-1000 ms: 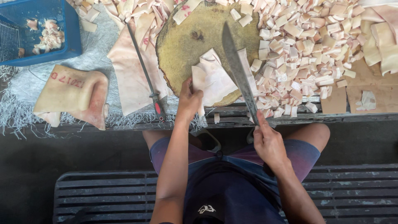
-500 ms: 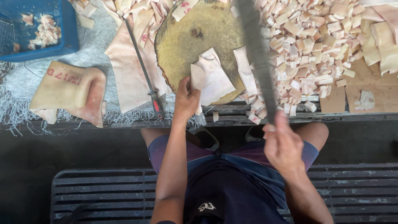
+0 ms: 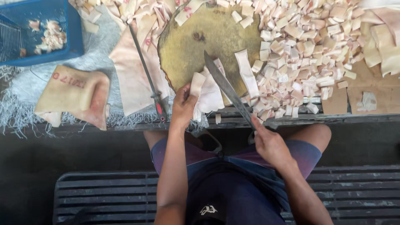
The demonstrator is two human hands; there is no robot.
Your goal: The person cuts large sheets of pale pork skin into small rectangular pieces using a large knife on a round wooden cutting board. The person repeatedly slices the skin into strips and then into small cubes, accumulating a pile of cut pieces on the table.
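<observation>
Gripping a long knife (image 3: 227, 89), the right hand (image 3: 271, 143) cuts the sheet (image 3: 208, 93) pinched by the left hand (image 3: 183, 106); a large pile of cut pieces (image 3: 304, 46) is done, whole sheets (image 3: 133, 71) remain.

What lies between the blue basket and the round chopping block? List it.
In the head view, between the blue basket and the round chopping block: grey fringed cloth, a large pale skin sheet, and a long thin steel rod across it.

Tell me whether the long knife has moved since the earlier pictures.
Yes. The long knife, raised half a second ago, has come down leftward onto the pale sheet on the round chopping block.
</observation>
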